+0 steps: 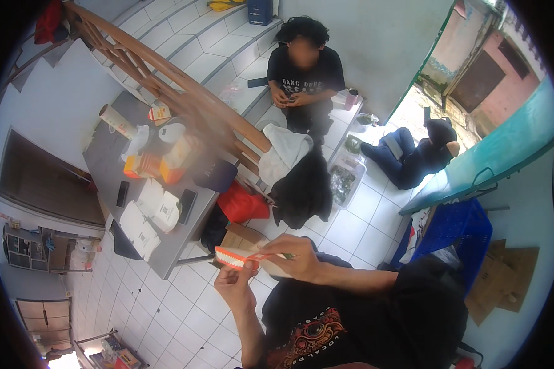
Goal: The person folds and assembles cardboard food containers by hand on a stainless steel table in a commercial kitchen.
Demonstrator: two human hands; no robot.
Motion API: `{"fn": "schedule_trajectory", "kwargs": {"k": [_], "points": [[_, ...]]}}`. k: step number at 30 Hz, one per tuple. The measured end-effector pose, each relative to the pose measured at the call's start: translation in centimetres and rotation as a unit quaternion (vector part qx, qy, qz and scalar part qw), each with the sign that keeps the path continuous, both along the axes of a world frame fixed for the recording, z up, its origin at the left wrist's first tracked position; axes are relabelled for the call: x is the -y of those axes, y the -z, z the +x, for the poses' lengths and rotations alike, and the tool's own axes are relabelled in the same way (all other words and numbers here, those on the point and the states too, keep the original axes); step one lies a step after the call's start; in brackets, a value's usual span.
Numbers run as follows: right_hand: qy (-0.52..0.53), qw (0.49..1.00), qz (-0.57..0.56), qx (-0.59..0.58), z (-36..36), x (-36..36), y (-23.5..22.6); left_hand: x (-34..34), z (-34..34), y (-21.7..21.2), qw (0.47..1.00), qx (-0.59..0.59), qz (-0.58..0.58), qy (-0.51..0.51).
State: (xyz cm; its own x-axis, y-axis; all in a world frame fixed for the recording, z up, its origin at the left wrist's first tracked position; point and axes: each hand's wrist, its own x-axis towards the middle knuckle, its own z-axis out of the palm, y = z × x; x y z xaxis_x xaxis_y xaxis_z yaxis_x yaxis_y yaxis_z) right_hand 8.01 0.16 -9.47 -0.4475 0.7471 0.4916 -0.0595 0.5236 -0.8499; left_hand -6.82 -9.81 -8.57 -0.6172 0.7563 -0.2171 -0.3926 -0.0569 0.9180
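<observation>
In front of my body I hold up a small orange-and-white cardboard piece (225,256), which looks like a packaging box or folded card. My left hand (235,284) pinches its lower edge, thumb on the near face. At its right end, my right hand (293,258) has its fingers closed on a narrow orange part. Whether that part belongs to the same piece, I cannot tell. A brown cardboard box (240,237) stands low behind my hands.
Left, a grey table (108,169) bears white cartons (139,227), a phone (188,206), orange-and-white boxes (175,161) and a dark cap (215,175). A person (305,74) sits on the steps; another (412,157) is by the doorway. Plastic tubs (346,184) and a blue crate (449,237) stand right.
</observation>
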Motion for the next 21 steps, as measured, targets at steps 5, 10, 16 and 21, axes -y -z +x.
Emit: {"fn": "schedule_trajectory", "kwargs": {"k": [5,10,16,21], "points": [[-0.038,0.995,-0.083,-0.04,0.0,1.9,-1.0,0.1,1.1,0.0,0.983,-0.168,0.035,-0.069],[-0.018,0.994,-0.07,-0.077,0.5,2.1,-1.3,-0.2,2.4,-0.3,0.958,-0.268,0.032,-0.096],[-0.028,0.988,-0.114,-0.1,0.1,2.2,-2.6,-1.5,3.6,-2.0,0.92,-0.366,0.049,-0.13],[0.015,0.993,-0.038,-0.108,0.3,1.0,-2.1,-2.2,3.8,-3.8,0.895,-0.439,0.035,-0.074]]}}
